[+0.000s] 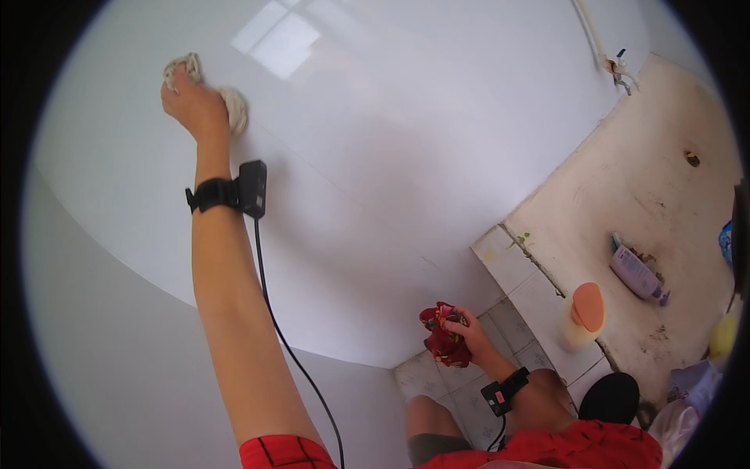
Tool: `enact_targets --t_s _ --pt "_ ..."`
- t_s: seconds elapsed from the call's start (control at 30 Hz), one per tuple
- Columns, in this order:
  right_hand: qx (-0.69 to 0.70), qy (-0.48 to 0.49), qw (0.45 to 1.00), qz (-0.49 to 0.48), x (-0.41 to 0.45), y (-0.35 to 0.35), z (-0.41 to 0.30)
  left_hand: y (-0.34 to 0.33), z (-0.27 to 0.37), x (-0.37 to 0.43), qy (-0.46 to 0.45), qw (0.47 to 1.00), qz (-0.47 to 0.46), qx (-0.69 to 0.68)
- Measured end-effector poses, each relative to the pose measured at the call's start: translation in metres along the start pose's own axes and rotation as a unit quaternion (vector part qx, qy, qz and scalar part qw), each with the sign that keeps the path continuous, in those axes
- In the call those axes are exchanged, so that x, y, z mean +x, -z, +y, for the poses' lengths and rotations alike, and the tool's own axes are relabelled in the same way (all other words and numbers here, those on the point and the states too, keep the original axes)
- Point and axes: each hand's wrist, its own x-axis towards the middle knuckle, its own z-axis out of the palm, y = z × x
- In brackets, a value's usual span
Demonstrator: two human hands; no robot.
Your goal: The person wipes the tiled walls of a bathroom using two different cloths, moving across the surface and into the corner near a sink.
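Note:
My left hand [196, 105] is raised at the upper left, its fingers closed on a crumpled off-white cloth [235, 111] against the smooth white wall [381, 146]. Parts of the cloth stick out on both sides of the hand. Lower down, near the foot of the wall, my right hand [469, 334] grips a bunched red patterned cloth [446, 346]. Each wrist bears a black strap with a small box and a cable.
A metal tap [621, 73] and pipe are at the upper right. A bottle with an orange cap [588, 308] stands on the tiled ledge [536, 293]. Beyond it lies a purple pump bottle [636, 272] on the stained surface, left of a drain hole [692, 158]. Plastic bags [679, 419] lie lower right.

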Motion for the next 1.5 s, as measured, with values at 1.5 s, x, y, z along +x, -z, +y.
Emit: enact_targets --t_s 1.5 --pt "-0.088 -0.025 0.996 0.021 0.004 0.008 0.013 0.012 0.047 -0.100 -0.047 0.996 -0.022 -0.069"
